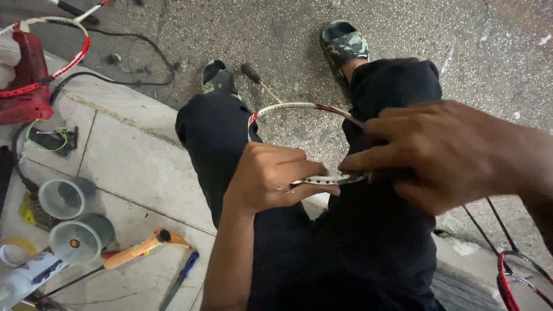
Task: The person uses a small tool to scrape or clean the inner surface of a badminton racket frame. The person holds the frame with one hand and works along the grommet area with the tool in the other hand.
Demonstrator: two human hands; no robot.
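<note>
left hand (271, 178) gripping white oval racket frame (299, 106); right hand (443, 152) fingertips pinching its perforated rim

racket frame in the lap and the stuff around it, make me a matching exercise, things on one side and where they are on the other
Things:
1. racket frame
2. orange-handled tool
3. two clear cups
4. camouflage sandal

Places:
A. on the person's foot, on the speckled floor
B. on the pale tiles, near a blue-handled tool
C. held between the left hand and right hand
D. at the left edge, lying on their sides

Pairs: 1-C, 2-B, 3-D, 4-A
</note>
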